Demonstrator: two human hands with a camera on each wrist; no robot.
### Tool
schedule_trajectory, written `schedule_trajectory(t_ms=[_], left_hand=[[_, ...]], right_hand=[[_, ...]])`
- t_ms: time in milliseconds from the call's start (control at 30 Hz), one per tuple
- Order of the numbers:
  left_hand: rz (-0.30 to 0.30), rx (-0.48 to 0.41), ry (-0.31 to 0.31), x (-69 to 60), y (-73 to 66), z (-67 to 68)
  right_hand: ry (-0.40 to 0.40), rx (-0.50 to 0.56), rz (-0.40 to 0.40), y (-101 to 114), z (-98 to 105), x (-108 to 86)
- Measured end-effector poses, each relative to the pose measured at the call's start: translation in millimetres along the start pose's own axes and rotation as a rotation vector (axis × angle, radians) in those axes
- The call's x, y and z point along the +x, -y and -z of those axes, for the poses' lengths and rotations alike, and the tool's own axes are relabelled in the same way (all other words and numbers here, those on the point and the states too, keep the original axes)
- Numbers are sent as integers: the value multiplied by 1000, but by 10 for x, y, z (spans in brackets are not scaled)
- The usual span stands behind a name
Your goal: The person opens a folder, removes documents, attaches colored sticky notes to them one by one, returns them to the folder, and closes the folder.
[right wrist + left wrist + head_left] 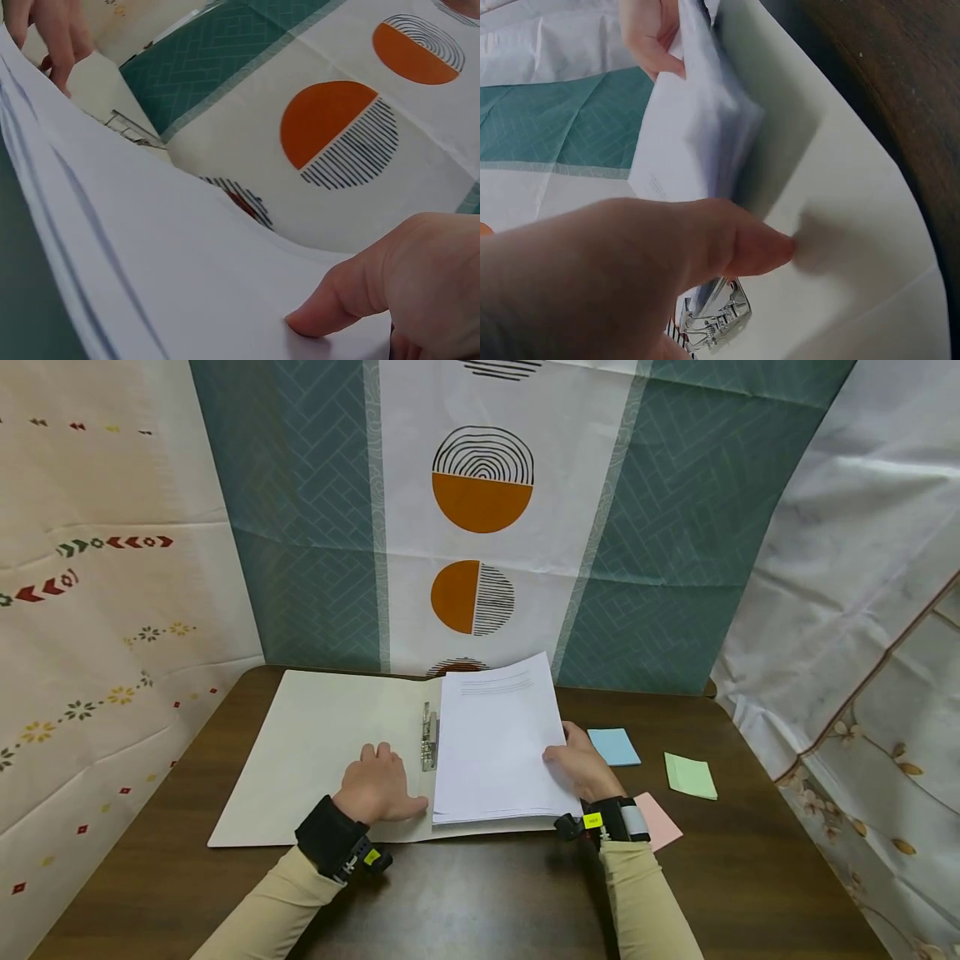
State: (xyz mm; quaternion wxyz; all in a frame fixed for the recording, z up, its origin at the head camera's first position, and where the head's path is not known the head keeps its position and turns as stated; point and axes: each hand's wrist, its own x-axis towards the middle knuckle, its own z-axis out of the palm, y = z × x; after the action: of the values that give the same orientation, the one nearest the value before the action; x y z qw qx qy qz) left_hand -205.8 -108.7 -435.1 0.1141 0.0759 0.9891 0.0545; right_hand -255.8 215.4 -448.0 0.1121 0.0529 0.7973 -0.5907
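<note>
A cream file folder (322,727) lies spread flat on the table, with a metal lever clip (429,737) along its spine. Over the right half is a stack of white papers (498,743), raised off the folder and bowed. My right hand (588,767) pinches the stack's right edge, the thumb (341,300) on top and the other fingers mostly hidden beneath. My left hand (381,787) is over the folder just left of the clip, fingers extended and holding nothing. In the left wrist view its thumb (742,240) reaches across near the clip.
Right of the folder lie a blue sticky-note pad (615,747), a green pad (691,776) and a pink pad (657,822), the pink one partly behind my right wrist. Patterned cloth (322,527) hangs behind the brown table (480,893) and at both sides.
</note>
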Motion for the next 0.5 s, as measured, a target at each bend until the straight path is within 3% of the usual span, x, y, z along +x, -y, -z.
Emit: schedule_trajectory(t_ms=[500], left_hand=[[25, -14, -28, -7, 1, -4]], right_hand=[[-44, 24, 2, 99, 151, -83]])
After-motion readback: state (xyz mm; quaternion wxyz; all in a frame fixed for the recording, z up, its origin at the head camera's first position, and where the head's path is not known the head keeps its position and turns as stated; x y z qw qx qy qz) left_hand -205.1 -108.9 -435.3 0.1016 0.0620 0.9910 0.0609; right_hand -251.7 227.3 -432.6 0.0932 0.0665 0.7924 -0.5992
